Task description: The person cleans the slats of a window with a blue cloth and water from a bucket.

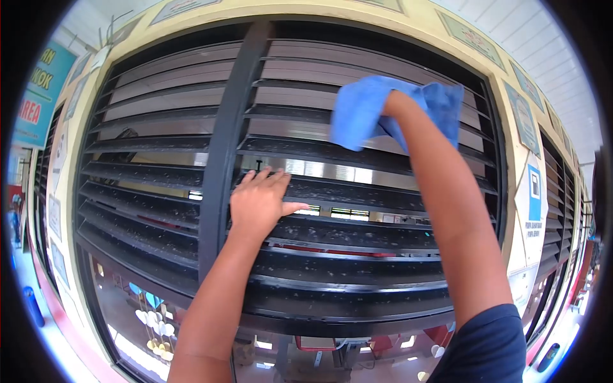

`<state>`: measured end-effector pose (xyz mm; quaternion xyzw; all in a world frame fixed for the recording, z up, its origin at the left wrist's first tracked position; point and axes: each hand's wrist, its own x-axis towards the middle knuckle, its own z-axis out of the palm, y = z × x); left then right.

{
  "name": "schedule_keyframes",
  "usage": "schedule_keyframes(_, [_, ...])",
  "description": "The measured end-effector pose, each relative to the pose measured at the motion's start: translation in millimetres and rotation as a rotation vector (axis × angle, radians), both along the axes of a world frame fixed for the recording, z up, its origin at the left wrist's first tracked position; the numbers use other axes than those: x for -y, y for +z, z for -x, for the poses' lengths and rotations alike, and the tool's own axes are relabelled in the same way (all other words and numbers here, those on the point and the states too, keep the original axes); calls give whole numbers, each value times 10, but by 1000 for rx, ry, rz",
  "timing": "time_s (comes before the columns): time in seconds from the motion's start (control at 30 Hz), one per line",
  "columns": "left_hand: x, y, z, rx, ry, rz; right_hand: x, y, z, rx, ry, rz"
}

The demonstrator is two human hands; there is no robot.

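Note:
My right hand (398,104) is raised at the upper right of the louvred window, closed on a blue cloth (359,110). Folds of the cloth hang on both sides of the hand and hide most of its fingers. Behind it run dark horizontal louvre slats (345,237), tilted with gaps between them and dotted with pale specks. My left hand (257,199) lies against the slats just right of the dark upright post (223,147). Its fingers stretch upward and its thumb points right, with nothing held.
More louvres (143,175) fill the frame left of the post. Below, glass panes (274,354) show a room and reflections. Papers and a blue-and-white sign (534,191) hang on the right wall. A teal banner (39,89) hangs at far left.

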<state>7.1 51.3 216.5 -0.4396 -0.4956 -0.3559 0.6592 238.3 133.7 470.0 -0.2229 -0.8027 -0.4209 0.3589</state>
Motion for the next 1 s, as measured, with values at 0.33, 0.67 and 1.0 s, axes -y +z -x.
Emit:
schedule_keyframes(0.33, [-21,-11,150,-42,-55,-19,495,351,1964,205,418,-115])
schedule_keyframes(0.67, [-58,22,112,-74,-67,-58,460,-95,1929,-221,604,-374])
schedule_keyframes(1.0, [38,4,38,-37,31,60,-27,-151,738,-85,364,-47])
